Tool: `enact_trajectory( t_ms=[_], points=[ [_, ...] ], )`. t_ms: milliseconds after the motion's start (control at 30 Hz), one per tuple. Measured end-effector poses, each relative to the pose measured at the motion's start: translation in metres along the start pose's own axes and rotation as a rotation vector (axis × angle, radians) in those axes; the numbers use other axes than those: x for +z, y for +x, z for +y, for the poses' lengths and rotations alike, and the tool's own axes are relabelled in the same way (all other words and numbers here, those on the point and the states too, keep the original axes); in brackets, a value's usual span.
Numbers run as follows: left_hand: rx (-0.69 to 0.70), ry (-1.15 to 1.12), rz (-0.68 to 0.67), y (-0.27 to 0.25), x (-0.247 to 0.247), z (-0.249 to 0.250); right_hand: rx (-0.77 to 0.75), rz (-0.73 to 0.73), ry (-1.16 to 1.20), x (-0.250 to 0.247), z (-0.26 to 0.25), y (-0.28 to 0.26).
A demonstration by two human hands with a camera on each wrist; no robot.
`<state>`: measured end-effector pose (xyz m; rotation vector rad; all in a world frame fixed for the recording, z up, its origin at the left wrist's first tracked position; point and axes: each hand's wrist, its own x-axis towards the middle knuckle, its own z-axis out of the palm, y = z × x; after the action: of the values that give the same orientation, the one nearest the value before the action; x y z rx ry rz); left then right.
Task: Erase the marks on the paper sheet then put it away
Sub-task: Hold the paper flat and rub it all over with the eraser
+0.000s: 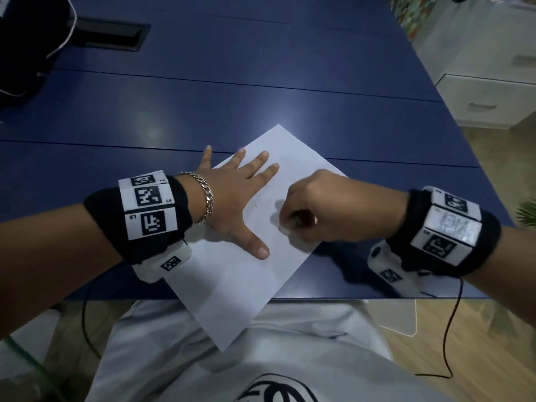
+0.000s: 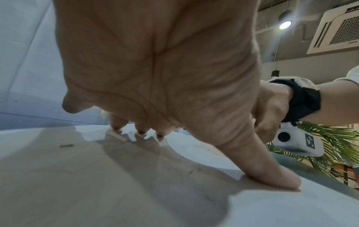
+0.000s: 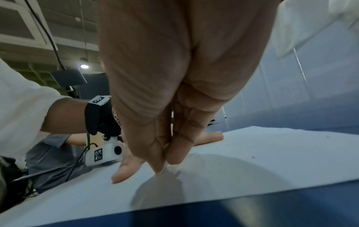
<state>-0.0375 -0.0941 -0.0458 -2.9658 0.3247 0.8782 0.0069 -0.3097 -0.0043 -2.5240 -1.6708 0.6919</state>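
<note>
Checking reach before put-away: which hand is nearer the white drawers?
Right. The right hand works over the paper sheet on the white drawers' side; the left hand presses farther away.

Each wrist has a black band (image 1: 452, 227) with white blocks (image 1: 149, 204) showing black square patterns. A small white camera (image 1: 388, 268) hangs under each. The left wrist wears a chain bracelet (image 1: 204, 195). Thin black cables (image 1: 452, 329) dangle. The shirt (image 1: 261, 358) is white.

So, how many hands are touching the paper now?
2. The left hand lies flat with spread fingers on the left part of the paper. The right hand presses its pinched fingertips on the middle; what they pinch is mostly hidden.
</note>
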Motion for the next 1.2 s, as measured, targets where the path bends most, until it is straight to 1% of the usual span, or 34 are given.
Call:
enact_trajectory(
  t_ms=[33,100,133,167,233,267,300,333,367,433,500,533,600,667,700,800,867,933,1000,1133,1200],
  points=[
    [0.006,-0.006,-0.007,0.001,0.000,0.002,0.036,0.038,-0.014,-0.003,0.007,0.001],
    [0.006,-0.008,-0.021,0.001,0.000,0.002,0.130,0.170,-0.048,-0.008,0.026,0.004],
    [0.001,-0.009,-0.028,0.001,0.000,0.001,0.166,0.209,-0.045,-0.008,0.030,0.004],
    [-0.005,-0.012,-0.032,0.000,0.000,0.001,0.165,0.217,-0.042,-0.006,0.028,0.003],
    [-0.011,-0.003,-0.034,0.000,0.000,0.001,0.078,0.174,-0.023,0.005,0.006,-0.003],
    [-0.013,0.003,-0.033,0.000,-0.001,0.002,0.013,0.122,0.001,0.011,-0.007,-0.009],
    [-0.014,0.009,-0.030,0.001,-0.001,0.002,-0.020,0.064,0.027,0.015,-0.015,-0.013],
    [-0.013,0.014,-0.024,0.001,-0.002,0.002,-0.024,0.029,0.032,0.014,-0.015,-0.015],
    [-0.012,0.017,-0.021,0.001,-0.002,0.002,0.001,0.034,0.023,0.010,-0.009,-0.013],
    [-0.014,0.016,-0.022,0.001,-0.003,0.003,0.090,0.133,-0.008,0.001,0.010,-0.010],
    [-0.016,0.015,-0.023,0.001,-0.003,0.003,0.126,0.201,-0.023,0.001,0.016,-0.009],
    [-0.017,0.018,-0.024,0.001,-0.003,0.004,0.103,0.187,-0.024,0.005,0.009,-0.011],
    [-0.020,0.020,-0.031,0.000,-0.004,0.004,0.010,0.096,-0.001,0.015,-0.013,-0.017],
    [-0.021,0.013,-0.035,0.000,-0.005,0.004,-0.015,0.012,0.016,0.015,-0.022,-0.022],
    [-0.021,0.015,-0.035,0.000,-0.005,0.005,0.015,0.012,0.008,0.011,-0.016,-0.020],
    [-0.030,0.021,-0.038,0.000,-0.006,0.006,0.117,0.139,-0.028,0.003,0.007,-0.016],
    [-0.033,0.021,-0.040,0.000,-0.006,0.006,0.081,0.159,-0.028,0.011,-0.001,-0.019],
    [-0.034,0.025,-0.041,0.000,-0.006,0.005,-0.002,0.083,0.010,0.021,-0.022,-0.026],
    [-0.033,0.033,-0.035,0.001,-0.006,0.005,-0.006,0.035,0.032,0.022,-0.023,-0.029],
    [-0.037,0.017,-0.036,0.002,-0.006,0.004,0.090,0.164,0.024,0.013,0.000,-0.023],
    [-0.036,0.008,-0.032,0.003,-0.006,0.004,0.074,0.173,0.007,0.019,-0.005,-0.024]
  ],
)
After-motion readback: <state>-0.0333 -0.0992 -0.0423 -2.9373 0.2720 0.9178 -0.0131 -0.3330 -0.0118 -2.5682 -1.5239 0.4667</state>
